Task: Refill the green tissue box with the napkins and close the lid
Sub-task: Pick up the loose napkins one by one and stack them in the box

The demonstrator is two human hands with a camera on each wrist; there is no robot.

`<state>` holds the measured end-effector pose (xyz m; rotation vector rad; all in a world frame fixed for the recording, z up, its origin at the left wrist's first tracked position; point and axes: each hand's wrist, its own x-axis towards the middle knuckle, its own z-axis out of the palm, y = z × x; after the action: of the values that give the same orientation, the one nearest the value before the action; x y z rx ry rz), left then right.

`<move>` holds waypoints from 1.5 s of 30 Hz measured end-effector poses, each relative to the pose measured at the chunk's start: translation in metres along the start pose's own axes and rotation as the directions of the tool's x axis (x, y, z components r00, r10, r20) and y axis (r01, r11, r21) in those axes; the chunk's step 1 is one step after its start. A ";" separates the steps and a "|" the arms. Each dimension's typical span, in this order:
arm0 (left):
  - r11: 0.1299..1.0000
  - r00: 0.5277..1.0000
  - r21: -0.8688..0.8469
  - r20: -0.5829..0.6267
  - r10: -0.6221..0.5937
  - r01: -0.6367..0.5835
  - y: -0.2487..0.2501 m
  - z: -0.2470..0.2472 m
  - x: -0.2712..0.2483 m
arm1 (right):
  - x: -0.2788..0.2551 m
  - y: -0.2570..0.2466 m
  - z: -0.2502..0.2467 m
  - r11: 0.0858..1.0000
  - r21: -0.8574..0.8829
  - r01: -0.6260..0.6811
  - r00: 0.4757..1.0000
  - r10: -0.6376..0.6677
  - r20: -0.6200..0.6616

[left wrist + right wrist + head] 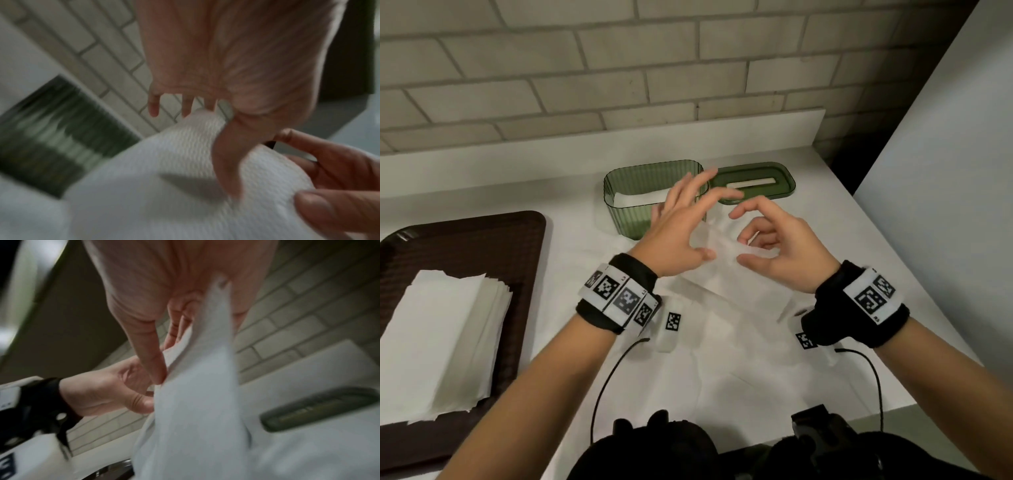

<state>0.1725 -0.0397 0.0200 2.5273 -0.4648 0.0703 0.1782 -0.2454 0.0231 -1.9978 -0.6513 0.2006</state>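
The green ribbed tissue box [619, 192] stands open on the white counter, with white napkins [640, 198] lying low inside it. Its green lid [784, 185] lies flat just to the right of the box and also shows in the right wrist view [318, 410]. Both hands hold one white napkin [722, 250] in front of the box. My left hand [688, 222] clamps it under the thumb while the fingers spread out toward the box. My right hand [774, 243] pinches it between thumb and curled fingers. The wrist views are blurred: the napkin [164, 162] [195, 402], the box [51, 129].
A dark brown tray [482, 240] at the left holds a stack of white napkins [438, 335]. A brick wall runs behind the counter. The counter's right edge [887, 260] is close to my right wrist. Cables hang from both wristbands.
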 end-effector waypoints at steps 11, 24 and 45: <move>0.910 0.837 -0.368 -0.422 -0.349 0.193 -0.074 -0.069 -0.009 | 0.112 -0.019 -0.009 0.998 0.026 0.058 0.996 -0.056 -0.065; 0.907 0.762 -0.138 -0.501 -0.411 0.399 -0.145 -0.054 0.048 | 0.203 0.036 0.043 0.837 -0.525 -0.154 0.980 0.061 -0.191; 0.787 0.751 0.101 0.248 -0.612 0.608 -0.060 -0.053 -0.079 | 0.079 0.012 0.049 0.877 -0.479 -0.049 0.974 0.148 0.170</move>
<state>0.1216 0.0603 0.0210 2.5829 0.2937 -0.5286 0.2291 -0.1710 -0.0014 -2.5096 -0.7826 0.3360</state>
